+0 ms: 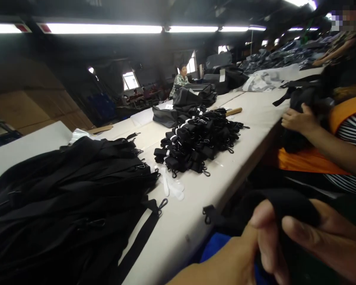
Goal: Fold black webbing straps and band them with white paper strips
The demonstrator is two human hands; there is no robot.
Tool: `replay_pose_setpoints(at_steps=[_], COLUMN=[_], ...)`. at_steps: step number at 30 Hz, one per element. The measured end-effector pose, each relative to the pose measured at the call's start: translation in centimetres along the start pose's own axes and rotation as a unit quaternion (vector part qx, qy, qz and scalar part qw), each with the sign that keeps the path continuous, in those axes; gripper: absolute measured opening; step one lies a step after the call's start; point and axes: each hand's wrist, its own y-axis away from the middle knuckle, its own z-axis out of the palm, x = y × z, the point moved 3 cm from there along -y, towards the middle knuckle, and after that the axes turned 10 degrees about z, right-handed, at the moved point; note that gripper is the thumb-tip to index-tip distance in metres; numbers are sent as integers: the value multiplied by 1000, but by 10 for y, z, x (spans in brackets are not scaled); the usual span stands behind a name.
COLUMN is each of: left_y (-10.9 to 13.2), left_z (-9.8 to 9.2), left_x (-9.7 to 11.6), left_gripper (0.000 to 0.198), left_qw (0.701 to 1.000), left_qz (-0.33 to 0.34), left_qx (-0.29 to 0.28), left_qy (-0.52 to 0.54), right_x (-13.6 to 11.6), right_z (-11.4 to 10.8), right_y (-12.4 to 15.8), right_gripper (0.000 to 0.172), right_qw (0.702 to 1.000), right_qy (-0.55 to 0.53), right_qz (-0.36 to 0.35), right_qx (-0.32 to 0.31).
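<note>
At the lower right, my left hand (264, 237) and my right hand (323, 233) are close together, both closed on a black webbing strap (293, 204). The strap bends in a loop over the fingers, and a metal snap hook (207, 217) hangs from one end beside the table edge. Left of my hands, a large heap of loose black straps (77, 190) covers the near part of the table. Farther along lies a pile of bundled black straps (195, 142) with white bands and metal hooks.
A long pale table (190, 209) runs away from me, with white slips (173, 186) on it. Black bags (190, 97) and a wooden stick (233, 112) lie beyond the bundles. A co-worker's hand (302, 118) handles black material at the right. Other people stand farther off.
</note>
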Motion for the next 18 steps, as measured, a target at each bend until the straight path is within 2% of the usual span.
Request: replay_pose_setpoints(at_steps=[3, 5, 7, 8, 10, 12, 13, 15, 16, 18], left_y=[-6, -12, -17, -19, -22, -24, -25, -28, -29, -31], left_z=[2, -3, -13, -19, -31, -41, -45, -50, -52, -54], left_x=[7, 18, 32, 40, 57, 72, 79, 90, 95, 104], left_gripper=[40, 27, 24, 23, 22, 22, 23, 23, 23, 24], left_qw=[997, 992, 991, 991, 991, 989, 988, 985, 984, 981], left_qz=[47, 77, 94, 102, 123, 137, 142, 152, 158, 177], left_qx=[-65, -100, -94, -82, -60, -48, -46, -42, -36, -15], left_qy=[0, -5, 0, 3, -1, -24, -40, -67, -73, -72], right_x=[-25, -36, -42, -45, -48, -46, -42, -28, -19, -2], right_z=[-5, -10, -19, -26, -40, -50, -51, -45, -38, -25], right_y=[-18, -37, -58, -68, -84, -95, -99, -108, -113, -121], right_gripper=[42, 48, 54, 59, 64, 54, 49, 53, 57, 55], right_qw=[995, 986, 977, 974, 973, 968, 969, 978, 983, 985], right_qy=[87, 157, 210, 226, 223, 188, 164, 118, 99, 70], right_qz=[4, 35, 38, 23, -51, -132, -158, -167, -154, -124], right_qx=[42, 31, 2, -1, 38, 95, 98, 33, -18, -98])
